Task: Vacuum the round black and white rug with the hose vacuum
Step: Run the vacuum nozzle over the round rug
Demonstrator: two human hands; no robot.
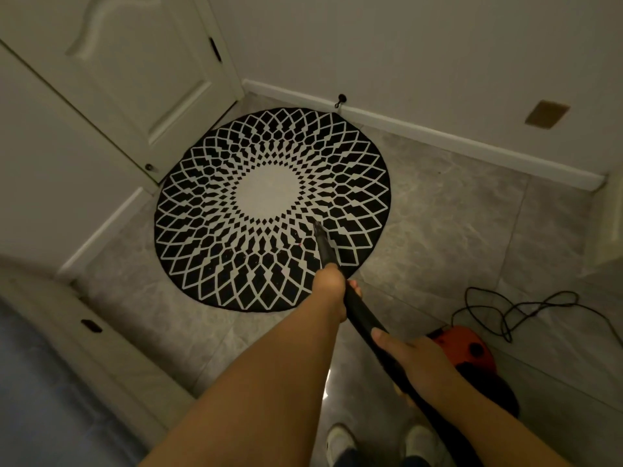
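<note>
Both hands (371, 325) gripping hose (360, 311), nozzle (318, 229) on rug (209, 210), inside near edge

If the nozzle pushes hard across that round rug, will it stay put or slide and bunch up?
The rug looks thin and flat, so probably light and floppy. It lies on smooth glossy tile, so it may slide or wrinkle ahead of the nozzle. Both hands hold the hose, so neither pins it.

Grey marbled tile floor (455, 210). Round black and white rug (273, 210) lies flat on it, near the door corner. Orange vacuum body (468, 348) sits on the tiles right of rug; black cord (526, 308) loops beside it.
</note>
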